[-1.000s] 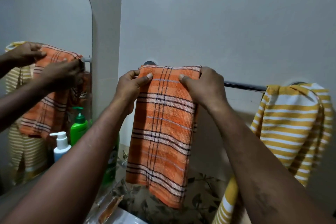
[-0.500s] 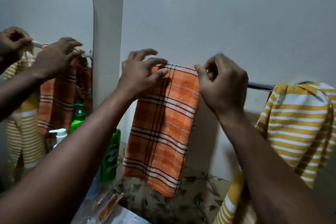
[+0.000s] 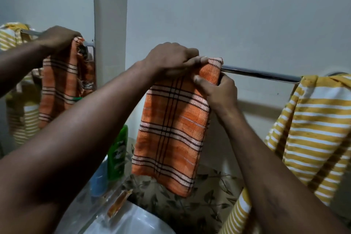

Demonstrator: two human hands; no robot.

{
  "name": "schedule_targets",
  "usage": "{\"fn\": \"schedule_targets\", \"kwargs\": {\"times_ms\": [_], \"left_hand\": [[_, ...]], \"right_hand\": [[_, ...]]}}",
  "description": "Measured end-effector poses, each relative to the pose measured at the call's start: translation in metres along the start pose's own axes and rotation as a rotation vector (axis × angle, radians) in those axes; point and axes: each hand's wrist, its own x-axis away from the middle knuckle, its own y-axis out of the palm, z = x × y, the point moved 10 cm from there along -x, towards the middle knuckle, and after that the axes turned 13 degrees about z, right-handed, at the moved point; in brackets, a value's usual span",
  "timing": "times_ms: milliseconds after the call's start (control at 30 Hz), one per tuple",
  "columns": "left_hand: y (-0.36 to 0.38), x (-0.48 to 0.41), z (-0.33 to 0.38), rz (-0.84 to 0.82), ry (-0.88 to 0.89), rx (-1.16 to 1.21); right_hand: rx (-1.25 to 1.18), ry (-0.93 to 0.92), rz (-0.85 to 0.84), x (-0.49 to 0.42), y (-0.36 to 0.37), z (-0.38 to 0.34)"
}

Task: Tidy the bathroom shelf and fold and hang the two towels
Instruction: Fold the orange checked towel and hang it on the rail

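- Step in hand: hanging the orange plaid towel [image 3: 171, 129] on the towel bar [image 3: 260, 74]; the folding looks done and this is squaring-up.
- Orange plaid towel is draping over the bar's left end, mid-frame, with its front flap hanging toward 6 o'clock above the sink [image 3: 129, 220].
- Left hand [image 3: 171, 59] is lying over the towel's top fold, fingers fairly straight and held together, pressing the cloth onto the bar; cannot tell where the thumb sits.
- Right hand [image 3: 218, 89] is pinching the towel's upper right edge, thumb on the front, fingers behind.
- Yellow striped towel [image 3: 311, 129] is hanging bunched and crooked at 3 o'clock on the same bar, well apart from the orange one; it looks unfolded.
- Green bottle [image 3: 117, 154] is standing at 8 o'clock by the mirror [image 3: 47, 5].
- Next move, as a judgement: evening the edges, letting go, then taking the yellow towel down for folding and rehanging flat; that one looks bulkier, so it probably needs both hands.
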Motion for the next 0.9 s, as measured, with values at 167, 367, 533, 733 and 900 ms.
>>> {"fn": "schedule_targets", "kwargs": {"times_ms": [167,367,533,733,900], "left_hand": [[-0.004,-0.003,0.006,0.108,-0.031,-0.122],[-0.004,-0.001,0.008,0.182,-0.063,-0.171],[-0.004,0.003,0.013,0.225,-0.071,-0.153],[-0.004,0.008,0.01,0.233,-0.093,-0.13],[0.0,0.008,0.008,0.244,-0.101,-0.142]], "right_hand": [[-0.108,0.094,-0.1,0.002,0.014,0.011],[0.001,0.316,-0.387,0.108,0.025,0.119],[0.208,0.456,-0.436,0.201,0.001,0.208],[0.564,0.342,-1.06,0.278,-0.015,0.267],[0.648,0.052,-1.214,0.222,-0.037,0.156]]}}
